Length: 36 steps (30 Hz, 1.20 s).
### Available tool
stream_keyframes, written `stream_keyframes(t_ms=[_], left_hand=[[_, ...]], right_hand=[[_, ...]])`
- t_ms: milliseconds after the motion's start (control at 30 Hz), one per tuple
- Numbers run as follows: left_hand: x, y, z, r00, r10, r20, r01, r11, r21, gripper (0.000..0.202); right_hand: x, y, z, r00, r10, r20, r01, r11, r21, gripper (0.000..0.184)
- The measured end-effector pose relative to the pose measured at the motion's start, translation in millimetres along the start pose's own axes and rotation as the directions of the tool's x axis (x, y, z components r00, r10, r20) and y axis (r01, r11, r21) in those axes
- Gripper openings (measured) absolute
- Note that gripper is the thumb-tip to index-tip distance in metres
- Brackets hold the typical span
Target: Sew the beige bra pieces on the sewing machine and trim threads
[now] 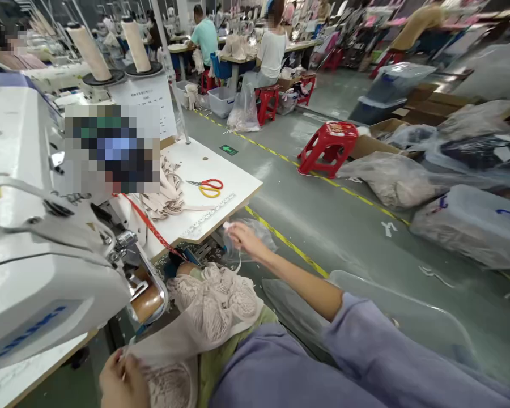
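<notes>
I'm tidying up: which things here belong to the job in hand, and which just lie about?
Seemingly the job's:
beige lace garment, in the left hand
small white piece, in the right hand
white sewing machine
pile of beige fabric strips
red-and-yellow-handled scissors

Seemingly just lying about:
red plastic stool
white scraps on the floor

Factory floor (280,190), grey-green and glossy, pale light reflected in streaks; yellow tape (287,242) runs diagonally across it, with a green arrow marker (228,149) near the corner of a white-topped worktable (233,175). Red plastic stool (329,134) beside the tape, cardboard boxes (436,103) and stacked lidded bins (402,79) beyond; rows of sewing tables (300,44) behind.
</notes>
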<state>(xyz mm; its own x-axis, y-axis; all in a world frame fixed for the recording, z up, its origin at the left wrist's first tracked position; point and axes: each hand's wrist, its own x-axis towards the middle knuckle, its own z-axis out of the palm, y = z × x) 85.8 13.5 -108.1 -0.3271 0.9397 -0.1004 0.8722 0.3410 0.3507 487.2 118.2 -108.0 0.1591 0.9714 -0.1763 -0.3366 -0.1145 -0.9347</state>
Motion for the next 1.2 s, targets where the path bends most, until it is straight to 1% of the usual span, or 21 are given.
stream_keyframes(t_ms=[33, 67, 100, 133, 167, 200, 233, 267, 300, 367, 467, 567, 633, 700, 767, 833, 933, 1067, 1133, 1200], left_hand=[[-3.5, 14.9, 0.7, 0.998, 0.053, -0.043, -0.049, 0.993, 0.107, 0.039], [-7.0, 28.4, 1.2, 0.99, 0.137, -0.04, -0.128, 0.975, 0.18, 0.037], [-10.1, 39.8, 1.2, 0.974, 0.227, -0.019, -0.219, 0.955, 0.201, 0.035], [-12.8, 49.0, 0.6, 0.95, 0.312, 0.015, -0.31, 0.935, 0.175, 0.033], [-15.5, 56.2, -1.0, 0.92, 0.389, 0.051, -0.392, 0.915, 0.09, 0.033], [-18.4, 61.9, -3.7, 0.892, 0.446, 0.073, -0.445, 0.895, -0.026, 0.033], [-21.5, 66.8, -7.7, 0.869, 0.487, 0.094, -0.469, 0.868, -0.163, 0.033], [-25.0, 71.3, -12.7, 0.855, 0.507, 0.106, -0.46, 0.838, -0.293, 0.033], [-28.6, 75.8, -18.4, 0.855, 0.505, 0.117, -0.427, 0.814, -0.395, 0.032], [-35.4, 84.5, -29.5, 0.856, 0.494, 0.154, -0.359, 0.781, -0.511, 0.028], [-41.8, 93.9, -39.2, 0.835, 0.507, 0.213, -0.339, 0.78, -0.526, 0.032], [-43.7, 96.1, -39.2, 0.813, 0.522, 0.259, -0.356, 0.796, -0.489, 0.023], [-44.6, 95.4, -37.4, 0.815, 0.526, 0.244, -0.375, 0.799, -0.47, 0.023], [-46.3, 94.8, -36.5, 0.826, 0.532, 0.184, -0.412, 0.794, -0.448, 0.023], [-48.7, 94.9, -36.5, 0.837, 0.535, 0.111, -0.448, 0.788, -0.423, 0.023], [-51.0, 95.4, -36.9, 0.842, 0.536, 0.06, -0.474, 0.788, -0.394, 0.022], [-52.7, 95.6, -37.7, 0.841, 0.538, 0.053, -0.484, 0.793, -0.371, 0.021], [-53.0, 95.2, -40.8, 0.838, 0.54, 0.074, -0.475, 0.79, -0.387, 0.021], [-53.6, 95.6, -42.6, 0.849, 0.526, 0.047, -0.475, 0.798, -0.371, 0.021], [-54.5, 96.4, -43.8, 0.853, 0.522, 0.016, -0.483, 0.799, -0.358, 0.022]], right_hand=[[-11.9, 5.8, 15.2, 0.995, 0.015, 0.097, -0.009, 0.998, -0.058, 0.018], [-24.5, 10.1, 29.7, 0.982, 0.032, 0.187, -0.013, 0.995, -0.1, 0.014], [-36.8, 12.9, 43.0, 0.961, 0.038, 0.272, 0.002, 0.989, -0.145, 0.01], [-48.2, 14.2, 54.6, 0.935, 0.028, 0.354, 0.048, 0.978, -0.204, 0.007], [-58.1, 14.1, 64.4, 0.902, 0.005, 0.433, 0.126, 0.954, -0.274, 0.007], [-66.2, 13.0, 72.7, 0.86, -0.019, 0.511, 0.224, 0.912, -0.344, 0.01], [-72.6, 11.2, 79.6, 0.809, -0.031, 0.587, 0.326, 0.854, -0.405, 0.015], [-77.6, 8.8, 85.4, 0.758, -0.027, 0.652, 0.414, 0.792, -0.449, 0.019], [-81.4, 6.2, 90.1, 0.716, -0.005, 0.698, 0.47, 0.743, -0.476, 0.023], [-86.6, 0.5, 97.1, 0.668, 0.062, 0.742, 0.495, 0.707, -0.505, 0.028], [-91.9, -7.4, 103.1, 0.617, 0.148, 0.773, 0.511, 0.672, -0.537, 0.028], [-94.9, -13.1, 105.6, 0.571, 0.189, 0.799, 0.546, 0.639, -0.541, 0.027], [-94.9, -15.0, 105.9, 0.578, 0.19, 0.794, 0.543, 0.637, -0.548, 0.023], [-93.7, -15.7, 105.4, 0.6, 0.164, 0.783, 0.521, 0.663, -0.538, 0.015], [-92.7, -15.6, 104.6, 0.619, 0.117, 0.777, 0.515, 0.687, -0.513, 0.016], [-92.9, -15.5, 104.3, 0.629, 0.077, 0.774, 0.53, 0.685, -0.499, 0.019], [-95.0, -15.2, 105.8, 0.66, 0.039, 0.751, 0.527, 0.688, -0.499, 0.017], [-96.1, -15.0, 110.3, 0.714, 0.065, 0.697, 0.401, 0.778, -0.484, 0.011], [-95.6, -16.0, 112.0, 0.708, 0.092, 0.7, 0.359, 0.807, -0.47, 0.011], [-95.6, -17.9, 112.4, 0.683, 0.093, 0.724, 0.393, 0.789, -0.472, 0.015]])
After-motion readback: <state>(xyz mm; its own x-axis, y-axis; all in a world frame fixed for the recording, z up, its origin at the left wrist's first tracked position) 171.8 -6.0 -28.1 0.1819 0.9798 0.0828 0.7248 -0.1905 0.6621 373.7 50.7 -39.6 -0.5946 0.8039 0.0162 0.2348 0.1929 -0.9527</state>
